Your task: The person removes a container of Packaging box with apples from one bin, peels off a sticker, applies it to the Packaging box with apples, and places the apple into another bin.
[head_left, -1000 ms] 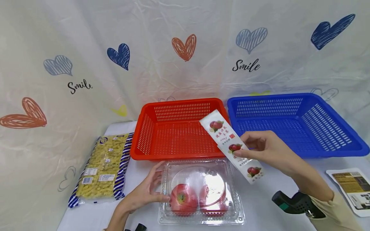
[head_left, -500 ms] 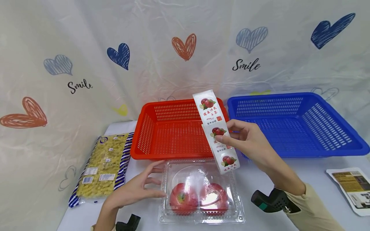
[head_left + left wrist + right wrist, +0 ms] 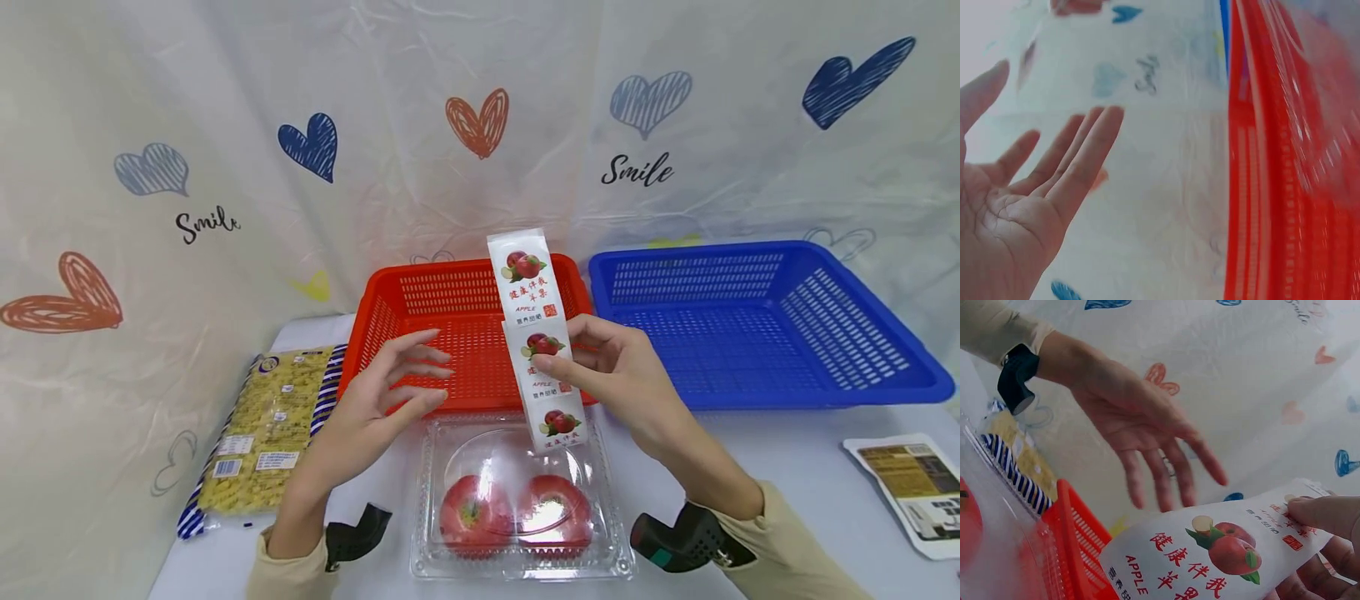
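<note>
My right hand [image 3: 626, 379] pinches a strip of apple labels [image 3: 528, 292] between thumb and fingers, holding it upright before the red basket. The printed apples and red lettering of the label strip [image 3: 1229, 550] show large in the right wrist view. To the left of the strip, my left hand [image 3: 375, 408] is in the air with its fingers spread, touching nothing; its palm shows in the left wrist view. Below both hands sits a clear plastic clamshell box [image 3: 517, 567], its lid down, with two red apples [image 3: 472, 517] inside.
Behind the box stands a red basket [image 3: 450, 408], and a blue basket [image 3: 765, 400] is to its right. A bag of yellow pasta [image 3: 262, 442] lies at the left. A flat white-edged packet [image 3: 911, 492] lies at the far right.
My left hand has let go of the clamshell box's side and risen toward the strip. My right hand has carried the label strip left and up, turning it more upright.
</note>
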A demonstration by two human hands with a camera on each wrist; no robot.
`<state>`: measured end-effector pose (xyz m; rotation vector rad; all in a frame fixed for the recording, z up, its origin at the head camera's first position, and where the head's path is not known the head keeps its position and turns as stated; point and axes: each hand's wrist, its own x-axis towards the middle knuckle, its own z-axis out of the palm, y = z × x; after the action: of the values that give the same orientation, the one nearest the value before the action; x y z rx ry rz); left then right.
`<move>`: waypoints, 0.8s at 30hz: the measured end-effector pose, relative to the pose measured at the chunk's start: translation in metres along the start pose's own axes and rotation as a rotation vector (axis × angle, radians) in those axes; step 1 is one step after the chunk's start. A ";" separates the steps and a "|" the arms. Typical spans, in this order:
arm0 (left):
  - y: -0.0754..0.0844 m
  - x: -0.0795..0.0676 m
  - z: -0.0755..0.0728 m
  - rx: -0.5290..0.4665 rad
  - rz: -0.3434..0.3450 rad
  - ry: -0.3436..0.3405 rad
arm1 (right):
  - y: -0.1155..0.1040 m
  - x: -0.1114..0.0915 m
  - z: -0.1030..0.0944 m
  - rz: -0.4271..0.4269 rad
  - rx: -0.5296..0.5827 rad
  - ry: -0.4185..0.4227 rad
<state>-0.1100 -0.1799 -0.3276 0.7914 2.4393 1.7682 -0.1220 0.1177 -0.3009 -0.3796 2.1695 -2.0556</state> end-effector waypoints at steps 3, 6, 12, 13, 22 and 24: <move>0.009 0.014 0.014 -0.030 0.052 0.010 | 0.005 0.003 0.006 -0.013 0.006 -0.007; 0.015 0.025 0.026 -0.052 0.086 0.014 | 0.011 0.005 0.011 -0.023 0.016 -0.014; 0.018 0.038 0.045 -0.108 0.128 0.039 | 0.020 0.006 0.018 -0.030 0.036 -0.010; 0.017 0.039 0.047 -0.117 0.129 0.063 | 0.021 0.006 0.019 -0.031 0.039 -0.008; 0.013 0.042 0.054 -0.173 0.107 0.221 | 0.024 0.010 0.022 -0.022 0.044 -0.018; 0.012 0.043 0.055 -0.180 0.091 0.222 | 0.023 0.009 0.022 -0.033 0.023 -0.021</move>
<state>-0.1259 -0.1107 -0.3248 0.7355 2.3567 2.1816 -0.1271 0.0947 -0.3249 -0.4349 2.1403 -2.0818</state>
